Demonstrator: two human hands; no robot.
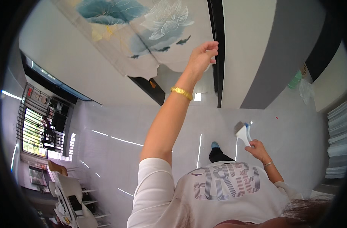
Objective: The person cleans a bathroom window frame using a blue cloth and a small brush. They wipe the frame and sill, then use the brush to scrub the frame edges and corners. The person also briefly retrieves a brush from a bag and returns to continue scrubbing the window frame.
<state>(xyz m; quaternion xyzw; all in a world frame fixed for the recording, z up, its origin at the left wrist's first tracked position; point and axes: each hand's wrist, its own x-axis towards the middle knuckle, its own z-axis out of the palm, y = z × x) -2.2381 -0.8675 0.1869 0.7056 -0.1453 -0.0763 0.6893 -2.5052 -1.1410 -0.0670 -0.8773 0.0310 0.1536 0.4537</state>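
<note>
My left hand [203,55] is stretched out in front of a pale door curtain [173,54] printed with a white lotus and blue-green leaves. Its fingers are loosely bent and apart beside the black door frame [219,71]; nothing shows in them, and I cannot tell whether they touch curtain or frame. Low at my right side, my right hand [257,149] grips the handle of a white and blue cleaning brush [243,135]. The brush's greyish head points away from me, over the floor.
Glossy grey tiles [119,122] cover the floor, and a small red scrap [277,117] lies on them. A green plastic item [294,79] and a clear bag [306,91] sit by the right wall. White chairs [68,183] stand at left; a white curtain [337,142] hangs at right.
</note>
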